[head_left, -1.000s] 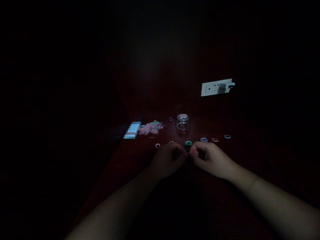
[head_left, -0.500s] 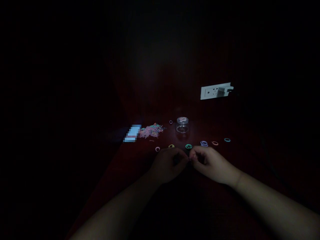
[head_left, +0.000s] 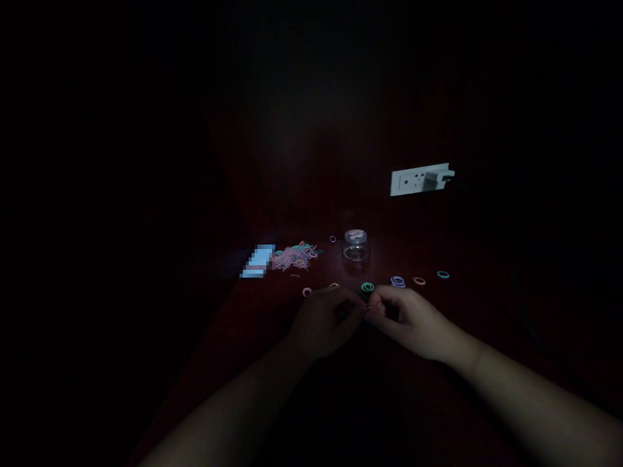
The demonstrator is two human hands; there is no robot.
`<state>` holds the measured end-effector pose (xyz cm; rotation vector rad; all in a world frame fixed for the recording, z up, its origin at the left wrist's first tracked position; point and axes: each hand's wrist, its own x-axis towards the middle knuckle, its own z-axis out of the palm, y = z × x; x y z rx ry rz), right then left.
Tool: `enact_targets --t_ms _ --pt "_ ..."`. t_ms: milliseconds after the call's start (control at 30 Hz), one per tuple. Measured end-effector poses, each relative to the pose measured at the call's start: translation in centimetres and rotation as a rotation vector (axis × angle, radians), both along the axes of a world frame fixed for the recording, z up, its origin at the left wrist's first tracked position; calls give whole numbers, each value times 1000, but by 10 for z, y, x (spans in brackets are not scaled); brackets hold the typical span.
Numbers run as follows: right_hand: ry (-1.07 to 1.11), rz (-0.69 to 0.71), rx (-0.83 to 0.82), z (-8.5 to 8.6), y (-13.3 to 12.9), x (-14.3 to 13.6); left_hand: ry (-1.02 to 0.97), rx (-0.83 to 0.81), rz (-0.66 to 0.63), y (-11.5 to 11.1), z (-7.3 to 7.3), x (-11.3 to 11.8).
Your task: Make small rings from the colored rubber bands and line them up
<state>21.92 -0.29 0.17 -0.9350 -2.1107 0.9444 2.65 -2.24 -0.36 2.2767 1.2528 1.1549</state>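
Note:
My left hand (head_left: pixel 327 319) and my right hand (head_left: pixel 413 319) meet above the table, each with thumb and fingertips pinched together. Between the fingertips shows a small pinkish rubber band (head_left: pixel 368 305), dim and partly covered by the fingers. Just beyond the hands lie coloured rings of rubber bands: pink (head_left: pixel 307 292), yellow (head_left: pixel 333 285), green (head_left: pixel 367 287), purple (head_left: pixel 398 281), orange (head_left: pixel 419 281) and blue (head_left: pixel 442 275). My left hand partly hides the yellow ones.
A loose heap of mixed rubber bands (head_left: pixel 296 257) lies beside a blurred bright screen (head_left: pixel 259 261). Behind the rings stands a clear lidded jar (head_left: pixel 356 248), with a small ring (head_left: pixel 333 239) to its left. A wall socket (head_left: pixel 419 179) holds a plug. Surroundings are very dark.
My right fingertips have shifted slightly left, closer to the left ones. The whole view has moved down a little; the objects on the table stay in place.

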Motion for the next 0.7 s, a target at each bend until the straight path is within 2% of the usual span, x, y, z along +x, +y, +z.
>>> enact_targets --t_ms 300,533,700 --pt "67 3 35 -3 2 1 7 -10 -50 1 -1 -2" --pt "94 -28 61 -2 1 3 37 -6 -25 -1 2 -1" --pt "124 -7 16 -3 3 2 57 3 2 0 0 -2"
